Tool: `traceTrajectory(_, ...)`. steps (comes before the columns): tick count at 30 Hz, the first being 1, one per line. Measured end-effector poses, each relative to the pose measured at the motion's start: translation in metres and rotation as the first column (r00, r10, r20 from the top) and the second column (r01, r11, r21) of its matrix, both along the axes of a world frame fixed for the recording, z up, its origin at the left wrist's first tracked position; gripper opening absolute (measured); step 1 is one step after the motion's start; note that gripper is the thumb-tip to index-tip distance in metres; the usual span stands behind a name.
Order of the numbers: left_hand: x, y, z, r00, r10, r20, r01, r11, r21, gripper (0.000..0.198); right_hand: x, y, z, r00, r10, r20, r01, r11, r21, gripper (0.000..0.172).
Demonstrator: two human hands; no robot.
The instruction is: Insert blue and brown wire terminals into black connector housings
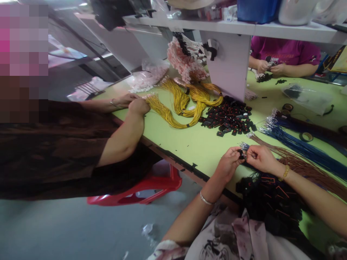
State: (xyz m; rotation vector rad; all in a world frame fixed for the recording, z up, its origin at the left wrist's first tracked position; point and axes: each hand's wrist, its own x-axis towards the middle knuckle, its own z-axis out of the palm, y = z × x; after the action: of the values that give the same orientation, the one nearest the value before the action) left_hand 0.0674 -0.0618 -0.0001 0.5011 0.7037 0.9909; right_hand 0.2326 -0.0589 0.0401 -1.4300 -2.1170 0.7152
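Note:
At the table's near edge, my left hand point(230, 163) pinches a small black connector housing point(240, 154) between thumb and fingers. My right hand point(261, 158) is closed right beside it, its fingertips at the housing with a thin wire whose metal end barely shows. Behind my hands lie the silver tips of a dark wire bundle point(244, 145). A heap of black parts with orange-red marks point(267, 195) sits below my right forearm. Brown wires point(292, 155) and blue wires point(294, 144) stretch away to the right on the green table point(173, 142).
A pile of black housings point(230, 117) and yellow wire bundles point(189, 104) lie mid-table. On the left, a co-worker's hands point(138, 104) hold yellow wire ends. Another person point(284, 57) works across the table. A shelf point(225, 30) overhangs; a red stool point(141, 189) stands below.

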Motion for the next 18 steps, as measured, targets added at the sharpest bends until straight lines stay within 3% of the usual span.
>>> traceTrajectory(7, 0.001, -0.001, 0.0, 0.999, 0.008, -0.045, -0.008, 1.0, 0.0, 0.033, 0.0, 0.0, -0.001, 1.0, -0.005, -0.019, 0.005, 1.0, -0.014, 0.012)
traceTrajectory(13, 0.004, 0.001, 0.005, 0.979, 0.104, -0.176, -0.096, 0.994, 0.057, 0.033, 0.002, 0.002, -0.008, 0.991, 0.003, -0.137, -0.014, 0.997, -0.082, 0.011)
traceTrajectory(18, 0.009, 0.001, 0.005, 0.975, 0.085, -0.203, -0.072, 0.995, 0.073, 0.034, 0.003, 0.005, -0.013, 0.976, -0.037, -0.215, 0.006, 0.99, -0.142, 0.012)
